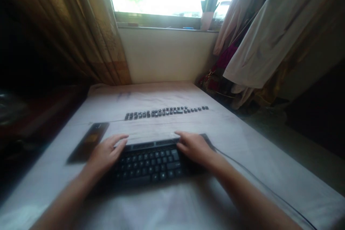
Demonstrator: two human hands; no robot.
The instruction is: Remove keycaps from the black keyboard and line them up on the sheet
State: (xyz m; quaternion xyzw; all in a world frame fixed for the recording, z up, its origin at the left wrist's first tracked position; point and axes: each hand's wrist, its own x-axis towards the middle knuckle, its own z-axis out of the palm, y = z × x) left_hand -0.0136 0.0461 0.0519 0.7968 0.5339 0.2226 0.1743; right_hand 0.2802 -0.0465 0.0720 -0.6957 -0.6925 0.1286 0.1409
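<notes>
A black keyboard (151, 163) lies in front of me on the pale cloth. My left hand (106, 151) is over its left end, thumb and index finger stretched apart near the top edge. Across the right part of the keyboard reaches my right hand (194, 147), its fingers extended and apart. I cannot make out whether either hand presses on the keyboard; motion blur softens both. Beyond it, small dark keycaps (167, 111) lie in uneven rows. To the left of my left hand rests a dark phone (90, 142), partly behind that hand.
A cable (258, 179) runs from the keyboard's right end toward the lower right. The pale cloth-covered surface (151, 95) reaches the wall beneath a bright window. A curtain (99, 39) hangs at left, clothes (261, 50) at right. A pot (206, 20) stands on the sill.
</notes>
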